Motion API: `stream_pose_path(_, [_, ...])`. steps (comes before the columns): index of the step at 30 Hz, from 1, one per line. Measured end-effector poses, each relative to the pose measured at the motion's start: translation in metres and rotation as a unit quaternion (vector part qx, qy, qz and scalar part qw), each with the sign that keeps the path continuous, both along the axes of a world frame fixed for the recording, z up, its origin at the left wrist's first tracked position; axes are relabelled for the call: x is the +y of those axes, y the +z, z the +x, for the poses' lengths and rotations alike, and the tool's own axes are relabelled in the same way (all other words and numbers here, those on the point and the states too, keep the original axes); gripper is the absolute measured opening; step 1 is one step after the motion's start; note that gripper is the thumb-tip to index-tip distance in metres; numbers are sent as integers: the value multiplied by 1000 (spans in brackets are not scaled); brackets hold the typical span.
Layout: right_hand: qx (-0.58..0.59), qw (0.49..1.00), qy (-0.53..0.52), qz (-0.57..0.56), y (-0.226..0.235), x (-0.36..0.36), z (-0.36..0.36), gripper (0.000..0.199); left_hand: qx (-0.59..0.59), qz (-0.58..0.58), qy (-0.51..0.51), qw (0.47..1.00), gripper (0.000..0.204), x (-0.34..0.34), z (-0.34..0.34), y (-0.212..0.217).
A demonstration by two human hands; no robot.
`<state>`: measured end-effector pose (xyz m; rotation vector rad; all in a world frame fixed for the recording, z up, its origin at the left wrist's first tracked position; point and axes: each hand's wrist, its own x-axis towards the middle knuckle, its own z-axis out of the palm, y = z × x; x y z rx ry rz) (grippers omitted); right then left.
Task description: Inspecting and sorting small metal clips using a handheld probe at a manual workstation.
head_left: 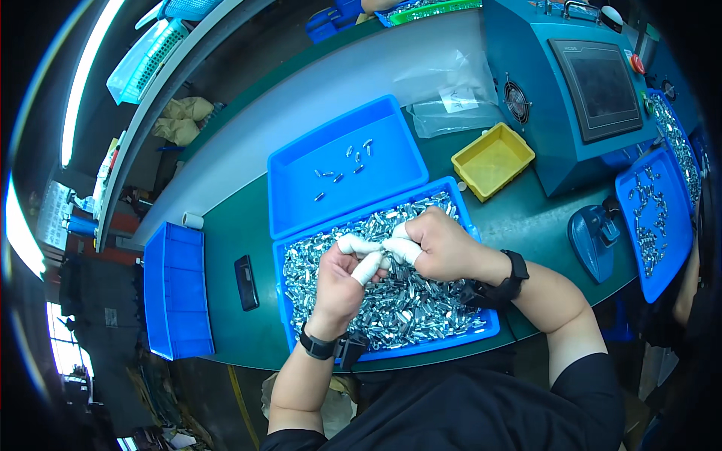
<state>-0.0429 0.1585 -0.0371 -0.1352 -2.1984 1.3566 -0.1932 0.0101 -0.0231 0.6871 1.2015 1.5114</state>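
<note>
My left hand point(344, 278) and my right hand point(436, 242) meet above a blue tray point(490, 325) heaped with small shiny metal cylinders point(406, 310). White covers wrap the thumbs and forefingers of both. Their fingertips are pinched together over the heap, the right one closed from the right side, the left one from the left. Whatever sits between the fingertips is too small and covered to name. Behind the heap, a second blue tray point(301, 192) holds several loose metal cylinders point(338, 178).
On the green table, a phone point(246, 283) lies beside a blue divided bin point(175, 289) at the left. A yellow tray point(492, 161) stands near a teal machine with a screen point(598, 86). Farther right are a blue-grey device point(592, 244) and another blue parts tray point(662, 259).
</note>
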Motion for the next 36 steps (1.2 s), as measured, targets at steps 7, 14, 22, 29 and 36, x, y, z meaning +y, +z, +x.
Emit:
stream_pose_path(7, [-149, 956, 24, -253, 1, 4, -2, 17, 200, -3, 57, 978, 16, 17, 5, 9])
stream_pose_path(14, [-99, 988, -69, -92, -11, 5, -3, 22, 199, -48, 11, 979, 10, 26, -42, -9])
stream_pose_path(22, [-72, 981, -127, -131, -6, 17, 8, 24, 520, -85, 73, 847, 26, 42, -65, -29])
stream_pose_path(29, [-72, 985, -96, -127, -17, 24, 10, 25, 637, -86, -173, 746, 36, 53, -38, -41])
stream_pose_path(36, [-65, 988, -87, -113, -22, 28, 13, 23, 671, -71, -159, 721, 32, 46, -34, -41])
